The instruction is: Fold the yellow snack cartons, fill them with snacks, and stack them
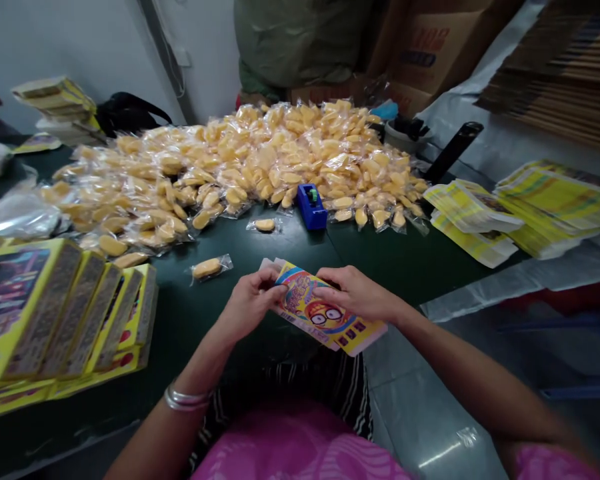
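A flat yellow printed carton (325, 313) with a cartoon face in round glasses is held tilted in front of my body, above the table's near edge. My left hand (253, 297) pinches its upper left end, where pale flaps stick out. Across its upper right side lies my right hand (353, 290), thumb on the printed face and fingers behind. Beyond the carton are two loose wrapped yellow pieces (207, 268) and a blue tape dispenser (312, 207) with a green core.
A large heap of clear-wrapped yellow pieces (260, 153) covers the back of the dark green table (380, 257). Filled yellow boxes (70, 307) stand at left; flat cartons (555, 200) are stacked at right. Brown cardboard boxes (435, 47) stand behind.
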Available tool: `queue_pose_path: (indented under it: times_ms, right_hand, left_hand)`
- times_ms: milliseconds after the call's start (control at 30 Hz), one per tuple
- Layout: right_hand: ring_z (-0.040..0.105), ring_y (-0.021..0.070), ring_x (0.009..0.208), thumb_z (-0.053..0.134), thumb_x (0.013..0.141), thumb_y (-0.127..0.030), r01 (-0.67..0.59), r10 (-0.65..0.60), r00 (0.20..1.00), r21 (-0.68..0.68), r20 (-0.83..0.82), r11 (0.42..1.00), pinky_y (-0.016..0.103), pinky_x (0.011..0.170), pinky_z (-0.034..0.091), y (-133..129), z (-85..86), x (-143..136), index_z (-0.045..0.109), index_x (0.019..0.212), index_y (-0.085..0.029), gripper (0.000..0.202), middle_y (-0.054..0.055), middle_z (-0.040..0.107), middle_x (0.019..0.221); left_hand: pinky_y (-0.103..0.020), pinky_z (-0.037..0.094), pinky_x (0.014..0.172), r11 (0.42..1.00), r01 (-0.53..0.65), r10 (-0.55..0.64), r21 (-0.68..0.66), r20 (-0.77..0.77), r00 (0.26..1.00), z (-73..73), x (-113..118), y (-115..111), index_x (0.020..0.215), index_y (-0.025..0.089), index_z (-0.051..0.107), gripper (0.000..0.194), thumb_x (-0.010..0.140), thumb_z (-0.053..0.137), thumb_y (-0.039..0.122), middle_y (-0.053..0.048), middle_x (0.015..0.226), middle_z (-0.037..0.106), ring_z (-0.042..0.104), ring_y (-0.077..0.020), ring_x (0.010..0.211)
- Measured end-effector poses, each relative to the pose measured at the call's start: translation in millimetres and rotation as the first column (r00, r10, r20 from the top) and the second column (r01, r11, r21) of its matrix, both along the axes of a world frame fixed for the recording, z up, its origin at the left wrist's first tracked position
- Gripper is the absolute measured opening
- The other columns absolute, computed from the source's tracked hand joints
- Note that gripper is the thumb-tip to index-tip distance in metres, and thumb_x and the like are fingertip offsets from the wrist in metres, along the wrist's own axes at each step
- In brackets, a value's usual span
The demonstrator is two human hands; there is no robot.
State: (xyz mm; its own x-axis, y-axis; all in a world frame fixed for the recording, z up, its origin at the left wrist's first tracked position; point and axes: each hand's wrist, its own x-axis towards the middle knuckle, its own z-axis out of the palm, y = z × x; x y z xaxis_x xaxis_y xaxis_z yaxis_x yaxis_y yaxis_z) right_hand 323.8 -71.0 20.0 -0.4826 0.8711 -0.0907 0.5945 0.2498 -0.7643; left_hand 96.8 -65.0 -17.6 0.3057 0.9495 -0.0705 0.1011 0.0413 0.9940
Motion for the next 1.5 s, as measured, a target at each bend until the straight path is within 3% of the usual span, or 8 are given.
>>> queue_pose_path:
  times_ms: [100, 267, 367, 533, 633, 833, 1033, 1500]
  right_hand:
    - [0.065, 0.0156, 0.076, 0.056, 0.091, -0.045, -0.075, -0.009, 0.957, -0.276, -0.291, 0.958, 0.024, 0.062, 0.048, 5.6, -5.5, -3.3, 0.068, 0.100, -0.018, 0.031, 0.003, 0.071, 0.091]
    - [0.070, 0.0173, 0.083, 0.077, 0.076, -0.039, -0.289, -0.227, 0.816, -0.715, -0.532, 0.637, 0.028, 0.070, 0.055, 15.7, -24.7, -15.0, 0.055, 0.130, -0.022, 0.061, 0.005, 0.071, 0.106]
    - [0.071, 0.0169, 0.081, 0.083, 0.069, -0.031, -0.300, -0.280, 0.814, -0.781, -0.509, 0.547, 0.028, 0.071, 0.057, 22.8, -40.0, -20.2, 0.057, 0.125, -0.018, 0.063, 0.007, 0.072, 0.106]
    - [0.073, 0.0185, 0.082, 0.084, 0.068, -0.027, -0.293, -0.397, 0.720, -0.768, -0.569, 0.569, 0.030, 0.076, 0.059, 22.5, -59.2, -24.9, 0.065, 0.110, -0.011, 0.050, 0.010, 0.075, 0.101]
    - [0.072, 0.0206, 0.095, 0.081, 0.071, -0.026, -0.295, -0.500, 0.568, -0.729, -0.654, 0.618, 0.033, 0.088, 0.058, 10.0, -61.8, -31.7, 0.065, 0.116, -0.012, 0.050, 0.012, 0.074, 0.112]
    - [0.072, 0.0215, 0.095, 0.079, 0.073, -0.029, -0.225, -0.591, 0.404, -0.702, -0.698, 0.676, 0.033, 0.088, 0.057, -30.2, -72.0, -57.5, 0.061, 0.118, -0.014, 0.051, 0.012, 0.073, 0.113]
    - [0.069, 0.0221, 0.099, 0.080, 0.074, -0.031, 0.152, -0.589, 0.376, -0.579, -0.715, 0.801, 0.038, 0.086, 0.058, -54.6, -81.6, -66.9, 0.030, 0.145, -0.032, 0.087, 0.008, 0.062, 0.129]
    - [0.064, 0.0174, 0.085, 0.067, 0.083, -0.039, 0.170, -0.531, 0.577, -0.544, -0.620, 0.821, 0.030, 0.076, 0.052, -78.8, -80.4, -54.6, 0.057, 0.104, -0.024, 0.027, 0.002, 0.066, 0.095]
  left_hand:
    - [-0.031, 0.054, 0.075, 0.998, 0.059, -0.056, -0.038, 0.066, 0.996, 6.8, -11.0, 3.4, 0.083, 0.017, 0.069, 0.024, 0.073, 0.073, 0.038, -0.002, 0.081, 0.071, 0.064, -0.0188, 0.077]
    - [-0.030, 0.052, 0.079, 0.989, 0.110, -0.097, -0.095, 0.131, 0.987, -2.5, -19.9, 6.3, 0.080, 0.016, 0.072, 0.022, 0.074, 0.075, 0.037, -0.003, 0.081, 0.073, 0.064, -0.0180, 0.080]
    - [-0.033, 0.053, 0.077, 0.981, 0.104, -0.082, -0.162, 0.138, 0.987, -14.8, -18.8, 9.7, 0.075, 0.016, 0.072, 0.024, 0.071, 0.075, 0.039, -0.004, 0.077, 0.073, 0.065, -0.0196, 0.076]
    - [-0.039, 0.053, 0.089, 0.980, -0.188, 0.192, -0.059, 0.060, 0.980, -24.4, -18.5, 14.1, 0.075, 0.017, 0.070, 0.023, 0.068, 0.075, 0.038, -0.009, 0.108, 0.074, 0.067, -0.0271, 0.099]
    - [-0.039, 0.049, 0.100, 0.853, -0.520, 0.513, 0.053, 0.100, 0.853, -26.4, -26.7, 5.9, 0.101, 0.020, 0.068, 0.037, 0.069, 0.076, 0.035, -0.009, 0.121, 0.070, 0.062, -0.0274, 0.118]
    - [-0.036, 0.062, 0.069, 0.917, -0.187, 0.275, -0.353, 0.217, 0.937, -27.6, -24.5, -27.9, 0.115, 0.017, 0.058, 0.058, 0.068, 0.082, 0.039, -0.007, 0.094, 0.077, 0.074, -0.0253, 0.080]
    - [-0.032, 0.062, 0.064, 0.922, -0.264, 0.299, -0.283, 0.087, 0.950, -18.4, -24.1, -45.5, 0.136, 0.024, 0.043, 0.080, 0.068, 0.084, 0.037, -0.003, 0.091, 0.078, 0.075, -0.0252, 0.079]
    - [-0.022, 0.049, 0.060, 0.993, -0.117, 0.109, -0.010, -0.304, 0.946, -27.2, -49.8, -64.3, 0.085, 0.020, 0.071, 0.024, 0.079, 0.068, 0.043, 0.000, 0.076, 0.072, 0.063, -0.0166, 0.069]
